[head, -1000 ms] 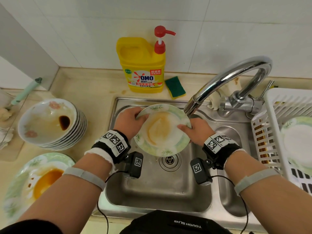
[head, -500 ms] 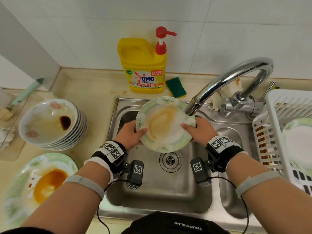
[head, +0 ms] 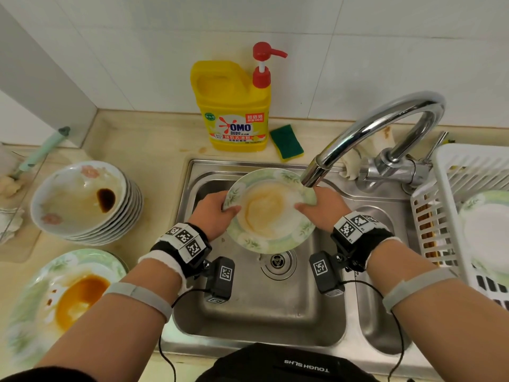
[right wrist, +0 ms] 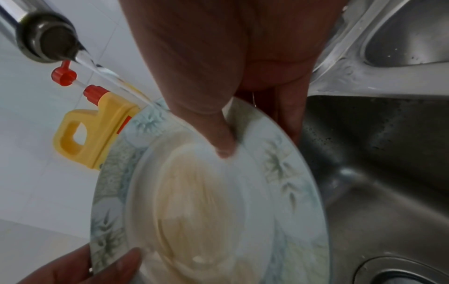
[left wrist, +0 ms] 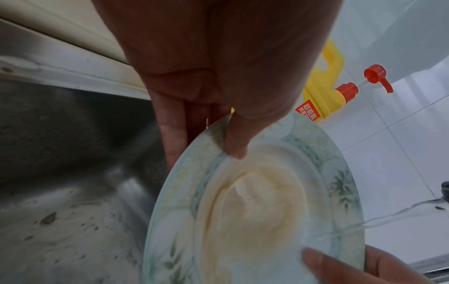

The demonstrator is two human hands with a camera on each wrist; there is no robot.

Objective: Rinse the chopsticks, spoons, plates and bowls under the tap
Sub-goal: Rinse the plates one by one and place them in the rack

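Closest to where the person stands, both forearms reach out over the sink (head: pixel 248 321), and between them a green-rimmed plate (head: pixel 268 213) is held up above the drain. The left hand (head: pixel 213 213) pinches the plate's left edge, thumb (left wrist: pixel 234 142) on the stained face and fingers (left wrist: pixel 173 138) curled behind the rim. The right hand (head: pixel 321 209) does the same on the opposite edge, its thumb (right wrist: pixel 219 138) lying on the face. So each hand is closed on the plate, and neither is free.

What matters for the rinse is how the plate lies against the water. Its face is tilted towards the person, far edge higher, with an orange-brown film still across the middle. The tap (head: pixel 312 176) ends just above the plate's far right rim, beside the right hand, and the right wrist view shows a thin stream (right wrist: pixel 114 80) striking that rim rather than the dirty centre. My guess is the plate needs sliding right and away, or turning, to bring the stain under the flow; the right hand is the nearer one to lead that.

Out to the left on the tabletop (head: pixel 154 166) wait a stack of bowls (head: pixel 82 199) and another soiled plate (head: pixel 63 296). At the right, a white rack (head: pixel 451 216) holds a clean plate. Against the wall stands a yellow detergent bottle (head: pixel 235 111) beside a green sponge (head: pixel 286 142).
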